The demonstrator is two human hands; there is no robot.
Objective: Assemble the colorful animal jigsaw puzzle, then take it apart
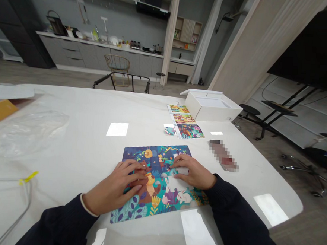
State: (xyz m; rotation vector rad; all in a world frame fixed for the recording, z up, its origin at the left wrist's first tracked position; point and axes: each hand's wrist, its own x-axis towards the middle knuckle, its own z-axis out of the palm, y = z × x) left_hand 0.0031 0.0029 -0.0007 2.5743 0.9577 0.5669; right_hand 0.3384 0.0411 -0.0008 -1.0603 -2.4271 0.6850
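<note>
Left hand (pixel 124 185) lay loosely unfolded over the 9 o'clock part of the illustrated puzzle (pixel 160 185); right hand (pixel 192 172) rested at its 2 o'clock part, thumb and fingers parted. Both looked released. Puzzle lay flat on the white tabletop (pixel 141 115), directly before the person. From puzzle centre: small patterned stack (pixel 169 130) sat at 12 o'clock; printed sheet (pixel 184 119) lay toward 1, just beside an open white box (pixel 214 113); pixelated object (pixel 224 155) at 2; clear plastic (pixel 31 132) at 10.
</note>
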